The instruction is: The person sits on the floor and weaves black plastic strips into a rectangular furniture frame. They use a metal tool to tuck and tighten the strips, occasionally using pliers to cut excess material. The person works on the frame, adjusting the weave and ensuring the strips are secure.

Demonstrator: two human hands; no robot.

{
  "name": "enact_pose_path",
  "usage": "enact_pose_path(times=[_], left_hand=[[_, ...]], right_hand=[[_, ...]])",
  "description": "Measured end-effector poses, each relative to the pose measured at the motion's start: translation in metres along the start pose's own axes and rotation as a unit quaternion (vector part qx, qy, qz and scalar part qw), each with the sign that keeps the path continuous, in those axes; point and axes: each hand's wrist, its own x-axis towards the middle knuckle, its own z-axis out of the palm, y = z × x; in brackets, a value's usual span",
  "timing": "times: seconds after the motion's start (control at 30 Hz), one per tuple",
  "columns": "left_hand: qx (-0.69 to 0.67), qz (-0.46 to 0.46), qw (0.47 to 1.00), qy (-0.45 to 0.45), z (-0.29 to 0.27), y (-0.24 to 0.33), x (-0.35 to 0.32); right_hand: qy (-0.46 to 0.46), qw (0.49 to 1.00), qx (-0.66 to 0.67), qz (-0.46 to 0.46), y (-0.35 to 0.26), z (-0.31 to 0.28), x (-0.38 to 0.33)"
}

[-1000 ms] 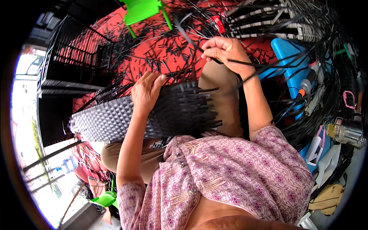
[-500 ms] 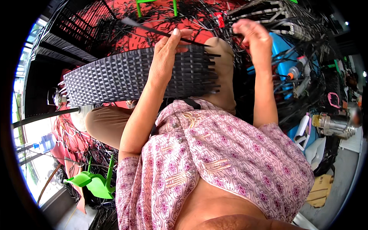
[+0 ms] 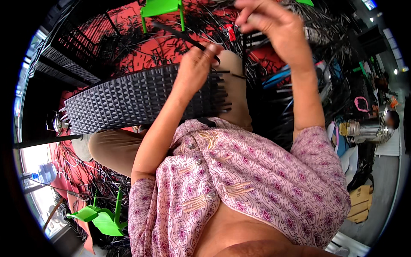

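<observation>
A panel woven from dark grey flat strips [image 3: 128, 96] lies across my lap, with loose strip ends [image 3: 221, 103] sticking out along its right edge. Over the panel's upper right part, my left hand [image 3: 195, 70] is closed on a black flat strip [image 3: 182, 36], which slants up to the left. My right hand [image 3: 280, 32] is raised at the upper right, apart from the panel. Its fingers are curled together, and whatever they hold, if anything, cannot be made out. My bent knee [image 3: 234, 85] shows beside the panel's right edge.
Heaps of black strips cover much of the red floor [image 3: 150, 50]. A green chair [image 3: 161, 7] stands at the far side, another green chair [image 3: 107, 222] at lower left. A black woven frame [image 3: 77, 51] stands at far left. A metal flask [image 3: 372, 129] and cardboard [image 3: 360, 204] are at right.
My right hand has risen and come nearer the camera. The left hand, still on the strip, is slightly lower and further right. The whole view has shifted a little.
</observation>
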Motion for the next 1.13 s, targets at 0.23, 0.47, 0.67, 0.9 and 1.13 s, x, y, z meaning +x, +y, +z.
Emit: enact_pose_path(times=[0.23, 0.47, 0.67, 0.9, 1.13], left_hand=[[0.119, -0.018, 0.990, -0.076, 0.008, 0.010, -0.009], [0.235, 0.047, 0.962, -0.131, -0.004, 0.003, -0.003], [0.002, 0.017, 1.000, -0.023, -0.068, 0.049, 0.011], [0.141, 0.131, 0.979, 0.061, -0.068, 0.130, 0.039], [0.208, 0.231, 0.950, 0.009, -0.074, 0.142, 0.057]], right_hand=[[-0.039, 0.991, 0.111, 0.070, 0.038, 0.044, 0.002], [-0.113, 0.938, 0.285, 0.159, 0.042, 0.066, 0.018], [-0.058, 0.975, 0.180, 0.119, 0.033, 0.053, 0.030], [-0.089, 0.990, 0.108, -0.011, 0.013, 0.062, 0.065], [-0.108, 0.989, 0.053, -0.082, 0.020, 0.046, 0.102]])
